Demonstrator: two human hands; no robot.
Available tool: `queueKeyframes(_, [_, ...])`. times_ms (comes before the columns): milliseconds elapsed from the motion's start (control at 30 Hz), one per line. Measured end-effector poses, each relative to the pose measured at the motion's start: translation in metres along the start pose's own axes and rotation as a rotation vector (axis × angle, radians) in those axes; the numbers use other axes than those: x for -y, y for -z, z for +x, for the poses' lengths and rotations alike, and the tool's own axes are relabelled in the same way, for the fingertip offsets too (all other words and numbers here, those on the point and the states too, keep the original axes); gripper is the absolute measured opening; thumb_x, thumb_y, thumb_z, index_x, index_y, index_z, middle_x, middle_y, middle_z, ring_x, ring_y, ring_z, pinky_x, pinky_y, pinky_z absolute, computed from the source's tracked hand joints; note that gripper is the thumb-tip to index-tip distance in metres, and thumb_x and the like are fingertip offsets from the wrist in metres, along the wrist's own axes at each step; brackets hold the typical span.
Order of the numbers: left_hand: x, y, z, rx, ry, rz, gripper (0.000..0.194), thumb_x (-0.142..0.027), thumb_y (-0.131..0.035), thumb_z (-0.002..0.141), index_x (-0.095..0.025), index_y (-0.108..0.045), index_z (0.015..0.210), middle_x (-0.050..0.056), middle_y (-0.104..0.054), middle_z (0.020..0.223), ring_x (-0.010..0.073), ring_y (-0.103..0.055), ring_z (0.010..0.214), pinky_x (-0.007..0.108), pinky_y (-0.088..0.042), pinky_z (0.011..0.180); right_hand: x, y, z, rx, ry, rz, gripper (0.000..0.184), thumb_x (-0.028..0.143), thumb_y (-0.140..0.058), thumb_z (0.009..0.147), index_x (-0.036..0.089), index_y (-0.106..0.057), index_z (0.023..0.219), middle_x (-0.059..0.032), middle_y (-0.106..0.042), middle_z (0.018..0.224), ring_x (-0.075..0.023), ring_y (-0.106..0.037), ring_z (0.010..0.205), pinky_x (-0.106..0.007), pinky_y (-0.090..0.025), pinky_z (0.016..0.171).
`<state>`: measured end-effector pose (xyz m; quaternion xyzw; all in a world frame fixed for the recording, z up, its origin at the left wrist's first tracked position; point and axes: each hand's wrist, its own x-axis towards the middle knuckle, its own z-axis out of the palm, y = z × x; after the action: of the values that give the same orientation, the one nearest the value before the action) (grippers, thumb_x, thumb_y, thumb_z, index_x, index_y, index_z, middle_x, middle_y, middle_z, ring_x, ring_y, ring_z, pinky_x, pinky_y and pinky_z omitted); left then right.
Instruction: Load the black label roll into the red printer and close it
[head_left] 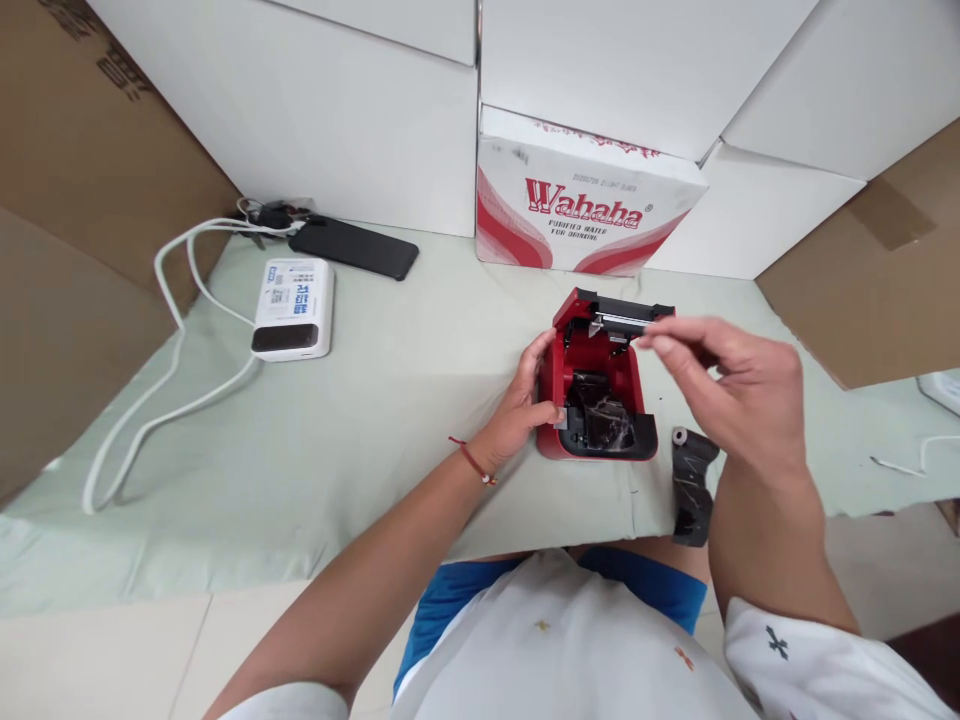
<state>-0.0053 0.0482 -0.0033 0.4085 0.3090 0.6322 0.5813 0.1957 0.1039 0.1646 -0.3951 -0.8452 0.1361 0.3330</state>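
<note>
A small red and black printer [551, 385] stands on the cloth-covered table with its lid [622, 310] raised. Inside its open body lies shiny black film [607, 415]. My left hand [521, 400] grips the printer's left side, thumb on the front corner and fingers around the side wall. At the right end of the raised lid, my right hand [727, 375] is closed in a pinch. Whatever is between those fingertips is too small to make out. Right of the printer, a roll of black ribbon [691, 485] lies partly unwound towards the table's front edge.
A Wahaha water carton [585, 205] stands behind the printer against white panels. Left are a black phone [356, 247], a white power-bank-like device [296, 308] and a looped white cable [176, 350]. Brown cardboard [877, 250] flanks the right side; another white cable [907, 468] lies there.
</note>
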Motion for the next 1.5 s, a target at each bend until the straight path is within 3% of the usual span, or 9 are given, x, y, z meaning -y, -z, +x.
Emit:
queueKeyframes(67, [0.000, 0.000, 0.000, -0.003, -0.007, 0.009, 0.108, -0.026, -0.079, 0.071, -0.040, -0.036, 0.169, 0.003, -0.035, 0.184, 0.0397, -0.019, 0.175, 0.063, -0.024, 0.142, -0.008, -0.005, 0.004, -0.128, 0.053, -0.131, 0.032, 0.042, -0.066, 0.109, 0.026, -0.080, 0.132, -0.0096, -0.084, 0.126, -0.0266, -0.079, 0.111, -0.044, -0.063, 0.102])
queueKeyframes(233, [0.003, 0.004, 0.001, 0.011, -0.054, 0.075, 0.112, -0.027, -0.079, 0.072, -0.039, -0.031, 0.173, 0.003, -0.026, 0.188, 0.0365, -0.011, 0.179, 0.059, -0.011, 0.146, -0.032, -0.026, 0.011, 0.039, 0.148, -0.171, 0.047, 0.044, -0.058, 0.112, 0.022, -0.069, 0.152, -0.0142, -0.072, 0.154, -0.0318, -0.061, 0.152, -0.056, -0.049, 0.129])
queueKeyframes(400, [0.004, 0.008, -0.003, -0.090, -0.111, 0.201, 0.098, -0.041, -0.072, 0.088, -0.045, -0.028, 0.176, -0.004, -0.014, 0.193, 0.0344, -0.002, 0.181, 0.061, -0.006, 0.146, -0.020, -0.021, -0.008, 0.023, 0.216, -0.101, 0.026, 0.031, -0.058, 0.113, 0.025, -0.082, 0.122, -0.0078, -0.085, 0.120, -0.0252, -0.079, 0.119, -0.047, -0.059, 0.114])
queueKeyframes(567, [-0.011, 0.002, -0.012, -0.015, -0.297, 0.359, 0.053, -0.055, -0.051, 0.110, -0.042, -0.059, 0.161, -0.003, -0.032, 0.188, 0.0324, -0.012, 0.180, 0.059, -0.013, 0.146, -0.013, -0.014, -0.030, 0.072, 0.264, -0.063, 0.019, 0.023, -0.066, 0.109, 0.022, -0.083, 0.118, -0.0079, -0.085, 0.117, -0.0221, -0.079, 0.109, -0.040, -0.063, 0.097])
queueKeyframes(700, [-0.019, -0.004, -0.015, -0.033, -0.271, 0.367, 0.044, -0.058, -0.044, 0.115, -0.035, -0.079, 0.130, 0.001, -0.048, 0.179, 0.0318, -0.023, 0.177, 0.061, -0.017, 0.146, -0.019, -0.021, -0.044, 0.085, 0.210, -0.017, 0.020, 0.021, -0.063, 0.110, 0.024, -0.083, 0.105, -0.0059, -0.086, 0.108, -0.0203, -0.078, 0.098, -0.039, -0.063, 0.090])
queueKeyframes(967, [-0.014, 0.003, -0.005, 0.054, -0.231, 0.258, 0.028, -0.058, -0.075, 0.100, -0.032, -0.080, 0.109, -0.001, -0.041, 0.183, 0.0395, -0.028, 0.175, 0.066, -0.019, 0.144, -0.022, -0.033, -0.056, 0.039, 0.072, -0.031, 0.031, 0.031, -0.059, 0.112, 0.026, -0.083, 0.093, -0.0056, -0.086, 0.102, -0.0212, -0.078, 0.093, -0.041, -0.061, 0.086])
queueKeyframes(1167, [-0.008, 0.008, -0.003, 0.089, -0.174, 0.146, 0.046, -0.053, -0.092, 0.081, -0.036, -0.079, 0.122, -0.005, -0.028, 0.188, 0.0426, -0.007, 0.180, 0.067, -0.014, 0.144, -0.021, -0.037, -0.060, -0.008, 0.109, -0.001, 0.020, 0.022, -0.064, 0.108, 0.025, -0.081, 0.098, -0.0056, -0.085, 0.103, -0.0211, -0.076, 0.094, -0.041, -0.060, 0.086])
queueKeyframes(1333, [-0.007, 0.002, -0.004, 0.004, -0.090, 0.063, 0.106, -0.047, -0.095, 0.073, -0.046, -0.046, 0.167, -0.007, -0.011, 0.193, 0.0392, 0.002, 0.181, 0.063, -0.004, 0.146, -0.017, -0.031, -0.085, -0.013, 0.236, 0.095, 0.027, 0.007, -0.065, 0.100, 0.026, -0.079, 0.113, -0.0072, -0.084, 0.109, -0.0236, -0.078, 0.100, -0.044, -0.063, 0.088])
queueKeyframes(1500, [-0.006, -0.002, -0.005, -0.015, -0.060, 0.047, 0.116, -0.042, -0.091, 0.077, -0.048, -0.030, 0.175, -0.010, -0.011, 0.193, 0.0405, 0.005, 0.180, 0.064, -0.009, 0.146, -0.013, -0.022, -0.099, 0.080, 0.403, 0.112, 0.033, 0.006, -0.065, 0.094, 0.022, -0.077, 0.120, -0.0088, -0.086, 0.105, -0.0251, -0.081, 0.096, -0.045, -0.068, 0.083])
